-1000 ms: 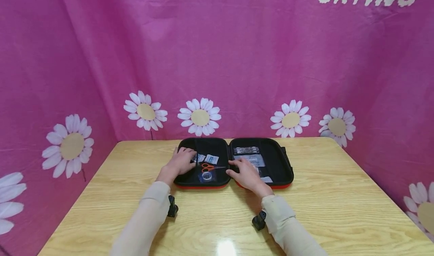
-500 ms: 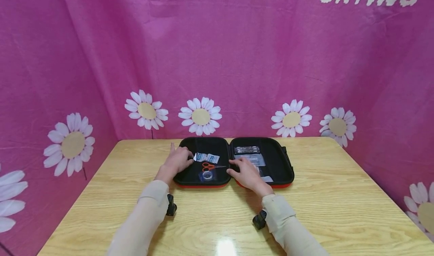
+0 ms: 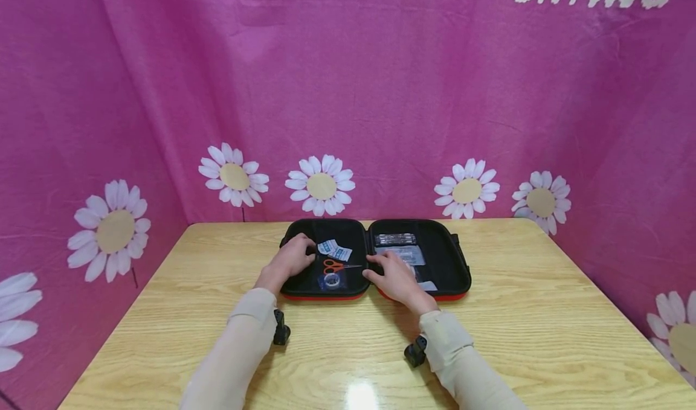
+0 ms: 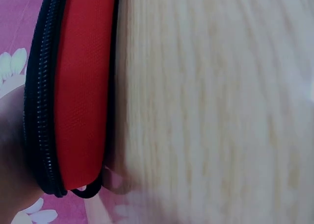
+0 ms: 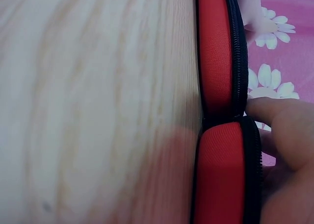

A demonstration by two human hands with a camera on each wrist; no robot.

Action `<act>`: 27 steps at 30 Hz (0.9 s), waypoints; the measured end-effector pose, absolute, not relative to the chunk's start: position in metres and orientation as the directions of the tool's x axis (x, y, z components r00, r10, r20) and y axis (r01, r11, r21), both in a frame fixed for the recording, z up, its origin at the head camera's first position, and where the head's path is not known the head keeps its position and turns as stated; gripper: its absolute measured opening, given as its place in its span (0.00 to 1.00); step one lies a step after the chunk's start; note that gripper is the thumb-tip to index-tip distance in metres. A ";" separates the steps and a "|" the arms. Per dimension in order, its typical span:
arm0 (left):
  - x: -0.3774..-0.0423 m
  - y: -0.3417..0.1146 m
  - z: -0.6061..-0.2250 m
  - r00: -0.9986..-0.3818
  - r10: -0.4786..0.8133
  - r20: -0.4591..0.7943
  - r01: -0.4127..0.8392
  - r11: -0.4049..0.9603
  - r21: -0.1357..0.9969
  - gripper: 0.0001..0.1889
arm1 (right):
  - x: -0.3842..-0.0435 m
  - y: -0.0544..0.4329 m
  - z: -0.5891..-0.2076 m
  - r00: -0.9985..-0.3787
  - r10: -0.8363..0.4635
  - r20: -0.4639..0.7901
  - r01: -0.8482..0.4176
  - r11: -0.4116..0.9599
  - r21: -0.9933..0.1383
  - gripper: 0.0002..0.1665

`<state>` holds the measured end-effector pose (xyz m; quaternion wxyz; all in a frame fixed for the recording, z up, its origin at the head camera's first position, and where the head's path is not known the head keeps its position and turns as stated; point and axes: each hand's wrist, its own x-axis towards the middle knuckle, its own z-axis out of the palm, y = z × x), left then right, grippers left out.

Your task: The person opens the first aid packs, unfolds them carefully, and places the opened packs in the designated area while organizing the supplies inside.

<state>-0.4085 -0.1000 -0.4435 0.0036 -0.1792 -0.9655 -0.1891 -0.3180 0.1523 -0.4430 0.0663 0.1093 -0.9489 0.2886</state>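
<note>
A red zip case with black lining [image 3: 356,295] lies unfolded on the table. My left hand [image 3: 293,258] is over the left edge of its left half, fingers bent, with nothing visible in its grasp; the fingertips are partly hidden. Beside it are white-and-blue packets [image 3: 341,253], orange-handled scissors [image 3: 333,267] and a roll of tape in a clear bag [image 3: 330,281]. My right hand [image 3: 396,276] rests by the hinge, its fingers loosely bent; in the right wrist view a finger [image 5: 260,108] touches the zip edge. Partly under that hand are clear packets [image 3: 410,255] in the right half.
A dark bundle in clear wrap [image 3: 395,240] sits at the back of the case's right half. The wooden table [image 3: 544,313] extends around the case. A pink cloth with daisies [image 3: 380,96] hangs behind it.
My left hand drew back left from the packets, then came in again over the case's edge. The packets have shifted slightly right and back. The right hand stays put.
</note>
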 end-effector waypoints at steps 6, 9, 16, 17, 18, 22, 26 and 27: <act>-0.409 -0.098 -0.442 -0.928 0.371 0.023 0.356 0.869 0.344 0.22 | -0.318 0.152 -0.442 -0.968 -0.167 0.186 -0.242 0.811 -0.533 0.27; -0.408 -0.097 -0.440 -0.924 0.381 0.009 0.363 0.873 0.325 0.24 | -0.318 0.153 -0.443 -0.969 -0.165 0.186 -0.240 0.811 -0.534 0.27; -0.406 -0.095 -0.440 -0.931 0.365 -0.026 0.339 0.888 0.312 0.25 | -0.317 0.152 -0.443 -0.969 -0.160 0.186 -0.236 0.813 -0.532 0.27; -0.406 -0.095 -0.440 -0.930 0.368 -0.029 0.341 0.888 0.309 0.25 | -0.317 0.153 -0.443 -0.969 -0.161 0.186 -0.237 0.814 -0.531 0.27; -0.405 -0.094 -0.440 -0.928 0.370 -0.040 0.342 0.890 0.302 0.25 | -0.317 0.153 -0.443 -0.969 -0.161 0.187 -0.238 0.814 -0.530 0.27; -0.403 -0.093 -0.439 -0.921 0.383 -0.067 0.353 0.897 0.266 0.25 | -0.317 0.153 -0.442 -0.969 -0.166 0.185 -0.241 0.815 -0.528 0.27; -0.402 -0.095 -0.438 -0.917 0.396 -0.059 0.368 0.891 0.267 0.25 | -0.317 0.152 -0.442 -0.968 -0.169 0.184 -0.242 0.813 -0.529 0.27; -0.402 -0.096 -0.438 -0.916 0.397 -0.054 0.368 0.887 0.278 0.25 | -0.317 0.152 -0.442 -0.968 -0.168 0.184 -0.242 0.813 -0.529 0.27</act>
